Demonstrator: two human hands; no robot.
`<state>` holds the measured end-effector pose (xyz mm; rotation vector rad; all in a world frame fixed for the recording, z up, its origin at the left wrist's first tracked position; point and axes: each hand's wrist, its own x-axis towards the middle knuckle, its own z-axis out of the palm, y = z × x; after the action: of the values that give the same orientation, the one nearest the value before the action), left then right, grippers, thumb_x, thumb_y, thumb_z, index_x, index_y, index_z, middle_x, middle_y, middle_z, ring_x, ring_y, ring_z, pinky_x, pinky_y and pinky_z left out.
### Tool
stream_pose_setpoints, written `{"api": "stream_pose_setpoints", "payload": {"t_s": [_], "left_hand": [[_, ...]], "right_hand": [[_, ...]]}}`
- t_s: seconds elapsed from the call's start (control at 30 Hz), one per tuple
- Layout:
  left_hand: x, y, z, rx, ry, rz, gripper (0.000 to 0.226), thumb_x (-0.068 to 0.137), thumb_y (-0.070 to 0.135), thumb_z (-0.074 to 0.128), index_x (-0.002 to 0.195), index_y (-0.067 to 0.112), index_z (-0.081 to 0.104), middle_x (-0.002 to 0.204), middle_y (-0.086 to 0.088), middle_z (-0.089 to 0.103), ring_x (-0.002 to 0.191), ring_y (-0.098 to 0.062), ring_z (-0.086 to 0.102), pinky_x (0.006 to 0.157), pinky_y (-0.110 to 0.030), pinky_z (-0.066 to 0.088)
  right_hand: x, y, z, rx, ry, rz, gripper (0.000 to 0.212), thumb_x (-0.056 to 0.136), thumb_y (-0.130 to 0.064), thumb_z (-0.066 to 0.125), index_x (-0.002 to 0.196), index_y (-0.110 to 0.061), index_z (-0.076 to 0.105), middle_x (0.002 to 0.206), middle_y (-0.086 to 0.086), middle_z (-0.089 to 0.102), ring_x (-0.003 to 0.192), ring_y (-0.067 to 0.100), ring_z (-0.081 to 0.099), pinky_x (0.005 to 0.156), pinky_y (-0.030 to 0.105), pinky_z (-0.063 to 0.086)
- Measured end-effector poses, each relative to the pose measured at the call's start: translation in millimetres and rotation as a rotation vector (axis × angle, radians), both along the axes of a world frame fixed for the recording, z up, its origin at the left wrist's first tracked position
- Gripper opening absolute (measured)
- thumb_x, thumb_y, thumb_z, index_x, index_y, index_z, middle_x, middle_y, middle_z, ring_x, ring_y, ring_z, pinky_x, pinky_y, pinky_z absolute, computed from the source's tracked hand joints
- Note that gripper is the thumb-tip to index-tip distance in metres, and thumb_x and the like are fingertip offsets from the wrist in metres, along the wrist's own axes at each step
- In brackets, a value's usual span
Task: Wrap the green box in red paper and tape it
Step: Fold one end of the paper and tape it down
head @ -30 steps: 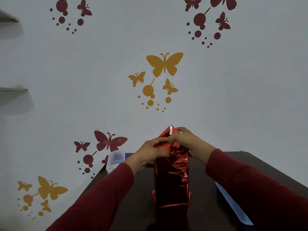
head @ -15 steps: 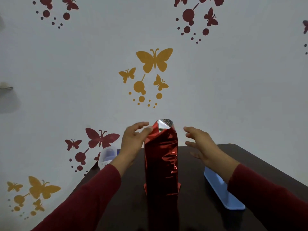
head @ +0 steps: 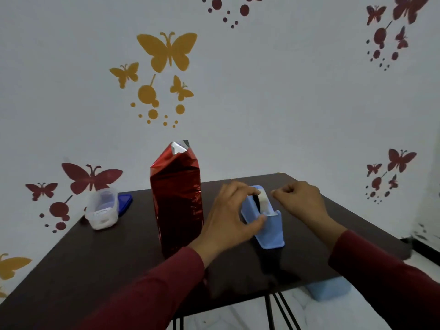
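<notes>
The box stands upright at the middle of the dark table, fully covered in shiny red paper; no green shows. The paper's top end is gathered into a peak with silver lining showing. Neither hand touches it. To its right stands a light blue tape dispenser with a white tape roll. My left hand grips the dispenser, fingers over its top and thumb on its near side. My right hand hovers just right of the roll with fingers curled; no tape is visible between them.
A clear plastic container lies at the table's back left with a blue lid behind it. A light blue object sits on the floor beneath the table's right edge. The butterfly-patterned wall is close behind the table.
Both hands left the top of the wrapped box and moved right and down. My left hand took hold of the tape dispenser, which now stands closer to the box. The view shifted right.
</notes>
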<state>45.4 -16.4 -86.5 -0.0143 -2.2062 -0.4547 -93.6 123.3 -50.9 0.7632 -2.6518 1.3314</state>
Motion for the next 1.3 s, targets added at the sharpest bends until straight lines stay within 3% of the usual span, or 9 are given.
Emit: {"api": "stream_pose_setpoints", "payload": {"t_s": [0.1, 0.2, 0.53, 0.7, 0.8, 0.87, 1.0, 1.17, 1.3], "left_hand": [[-32, 1, -20, 0.144, -0.282, 0.028, 0.091, 0.074, 0.055, 0.082, 0.15, 0.03, 0.04, 0.152, 0.013, 0.03, 0.139, -0.013, 0.032, 0.113, -0.04, 0.041], [-53, -6, -27, 0.201, -0.409, 0.029, 0.111, 0.072, 0.052, 0.088, 0.16, 0.027, 0.024, 0.164, 0.013, 0.015, 0.15, -0.018, 0.023, 0.118, -0.039, 0.035], [-67, -20, -24, 0.186, -0.513, -0.015, 0.118, 0.07, 0.046, 0.091, 0.162, 0.036, 0.017, 0.167, 0.02, 0.008, 0.149, -0.01, 0.027, 0.104, -0.026, 0.039], [-71, -23, -22, 0.166, -0.571, 0.002, 0.123, 0.066, 0.056, 0.09, 0.162, 0.039, 0.016, 0.168, 0.024, 0.003, 0.154, -0.01, 0.021, 0.113, -0.032, 0.039], [-69, -23, -19, 0.15, -0.61, -0.002, 0.127, 0.066, 0.055, 0.091, 0.164, 0.037, 0.012, 0.169, 0.024, -0.002, 0.154, -0.011, 0.019, 0.114, -0.031, 0.037], [-67, -24, -19, 0.119, -0.631, 0.001, 0.129, 0.065, 0.052, 0.093, 0.163, 0.036, 0.011, 0.168, 0.024, -0.005, 0.154, -0.012, 0.021, 0.113, -0.033, 0.04], [-64, -22, -19, 0.067, -0.658, 0.023, 0.134, 0.061, 0.046, 0.095, 0.163, 0.038, 0.009, 0.167, 0.027, -0.009, 0.15, -0.018, 0.033, 0.106, -0.039, 0.05], [-63, -25, -23, 0.023, -0.693, 0.009, 0.139, 0.061, 0.036, 0.096, 0.163, 0.04, 0.002, 0.165, 0.027, -0.014, 0.146, -0.023, 0.038, 0.1, -0.041, 0.054], [-55, -24, -19, 0.019, -0.716, -0.021, 0.131, 0.07, 0.021, 0.091, 0.165, 0.032, 0.002, 0.168, 0.021, -0.015, 0.144, -0.023, 0.041, 0.096, -0.037, 0.053]], "right_hand": [[-9, 1, -5, 0.026, -0.354, 0.035, 0.031, 0.086, -0.038, 0.07, 0.089, -0.007, 0.066, 0.084, 0.009, 0.063, 0.074, 0.027, 0.063, 0.056, 0.039, 0.059], [-11, -4, -10, -0.007, -0.679, 0.134, 0.031, 0.092, -0.033, 0.072, 0.106, -0.007, 0.065, 0.101, 0.014, 0.066, 0.08, 0.033, 0.067, 0.059, 0.042, 0.06], [-25, -18, -10, -0.18, -0.93, 0.245, 0.016, 0.099, -0.013, 0.066, 0.112, -0.004, 0.067, 0.136, 0.008, 0.056, 0.132, 0.032, 0.049, 0.076, 0.072, 0.055], [-21, -16, -20, -0.404, -0.904, 0.247, 0.032, 0.098, -0.015, 0.064, 0.127, -0.002, 0.066, 0.131, 0.002, 0.061, 0.125, 0.027, 0.046, 0.072, 0.085, 0.045], [-11, -9, -39, -0.548, -0.838, 0.178, 0.043, 0.086, -0.011, 0.075, 0.123, 0.008, 0.063, 0.124, 0.021, 0.066, 0.107, 0.045, 0.065, 0.059, 0.063, 0.056], [-4, -2, -50, -0.598, -0.792, 0.178, 0.026, 0.086, -0.006, 0.074, 0.106, 0.011, 0.071, 0.113, 0.032, 0.07, 0.097, 0.049, 0.071, 0.064, 0.052, 0.054], [4, 4, -68, -0.648, -0.774, 0.23, 0.013, 0.09, 0.0, 0.071, 0.101, 0.004, 0.076, 0.098, 0.022, 0.078, 0.087, 0.036, 0.077, 0.063, 0.043, 0.061], [-3, 4, -85, -0.59, -0.691, 0.237, 0.017, 0.091, -0.01, 0.075, 0.106, -0.015, 0.081, 0.099, 0.011, 0.08, 0.092, 0.032, 0.078, 0.079, 0.05, 0.064], [-6, 5, -84, -0.497, -0.595, 0.229, 0.016, 0.089, -0.016, 0.078, 0.104, -0.016, 0.081, 0.101, 0.007, 0.079, 0.095, 0.027, 0.076, 0.077, 0.048, 0.065]]}}
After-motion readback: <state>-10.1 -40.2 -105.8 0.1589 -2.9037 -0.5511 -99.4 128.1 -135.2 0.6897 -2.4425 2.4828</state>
